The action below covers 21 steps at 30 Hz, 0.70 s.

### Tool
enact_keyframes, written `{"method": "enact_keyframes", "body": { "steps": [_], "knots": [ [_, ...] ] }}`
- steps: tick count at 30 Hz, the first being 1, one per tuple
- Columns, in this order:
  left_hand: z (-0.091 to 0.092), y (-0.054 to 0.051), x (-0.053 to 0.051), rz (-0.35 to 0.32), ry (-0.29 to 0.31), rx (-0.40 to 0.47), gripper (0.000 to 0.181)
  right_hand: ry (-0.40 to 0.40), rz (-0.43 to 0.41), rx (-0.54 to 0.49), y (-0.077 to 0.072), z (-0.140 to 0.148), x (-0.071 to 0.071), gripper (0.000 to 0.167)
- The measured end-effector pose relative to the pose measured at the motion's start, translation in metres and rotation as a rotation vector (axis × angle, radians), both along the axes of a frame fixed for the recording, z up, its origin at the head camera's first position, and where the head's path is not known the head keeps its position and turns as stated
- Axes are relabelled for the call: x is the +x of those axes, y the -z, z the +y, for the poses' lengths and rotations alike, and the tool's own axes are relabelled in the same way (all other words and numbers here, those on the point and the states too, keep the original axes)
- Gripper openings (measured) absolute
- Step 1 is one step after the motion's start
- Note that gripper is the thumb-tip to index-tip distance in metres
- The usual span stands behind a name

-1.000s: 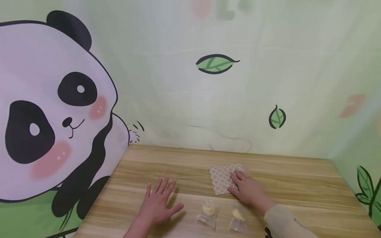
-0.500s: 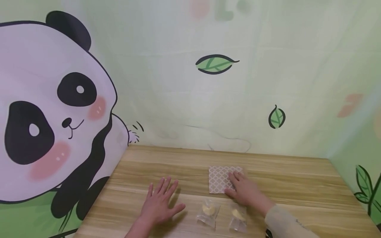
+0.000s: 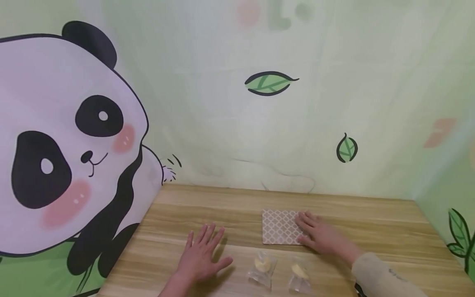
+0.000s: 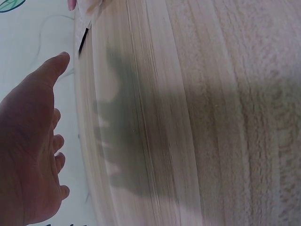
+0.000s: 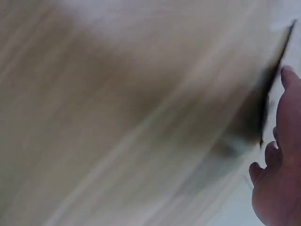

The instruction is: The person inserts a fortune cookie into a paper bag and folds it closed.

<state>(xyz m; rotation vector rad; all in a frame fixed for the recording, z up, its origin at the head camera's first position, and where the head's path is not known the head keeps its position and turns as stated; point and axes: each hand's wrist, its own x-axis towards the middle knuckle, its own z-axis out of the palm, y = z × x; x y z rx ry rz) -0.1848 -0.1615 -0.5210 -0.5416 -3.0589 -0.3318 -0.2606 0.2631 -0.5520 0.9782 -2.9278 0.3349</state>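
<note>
A flat square piece (image 3: pixel 280 227), beige with a white lattice pattern, lies on the wooden table. My right hand (image 3: pixel 326 238) is at its right side, the fingertips over or against that edge; whether they press on it I cannot tell. In the right wrist view the same hand (image 5: pixel 282 160) is beside a dark thin edge. My left hand (image 3: pixel 200 259) is spread above the table, left of the square and holding nothing; its shadow falls on the wood in the left wrist view. Two clear plastic packets (image 3: pixel 262 266), each with a pale yellow piece inside, lie nearer me than the square.
The wood-grain table (image 3: pixel 371 222) ends at the back against a pale green cloth backdrop (image 3: pixel 208 123) with printed leaves. A large printed panda (image 3: pixel 107 165) covers the left side. Something small and dark (image 3: pixel 360 290) shows beneath the right sleeve (image 3: pixel 382 274).
The patterned square has turned from slightly skewed to straight with the table. My right hand has slid rightward to its edge. The left hand and both packets stay about where they were.
</note>
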Motion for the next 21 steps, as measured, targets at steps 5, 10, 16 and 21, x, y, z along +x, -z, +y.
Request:
{"method": "enact_keyframes", "body": {
  "steps": [5,10,16,21],
  "knots": [
    [-0.001,0.0,0.0,0.011,0.003,-0.007,0.09,-0.013,0.047,0.011,0.015,-0.005,0.001,0.068],
    [-0.001,-0.001,0.0,0.008,-0.001,-0.005,0.091,-0.037,0.08,0.006,0.013,-0.024,0.003,0.066],
    [0.0,-0.002,0.0,0.001,0.001,-0.004,0.09,-0.065,0.096,-0.037,0.007,-0.054,0.003,0.064],
    [0.002,-0.002,-0.002,0.008,0.011,-0.01,0.09,-0.058,0.072,-0.036,0.008,-0.072,0.0,0.065]
  ]
}}
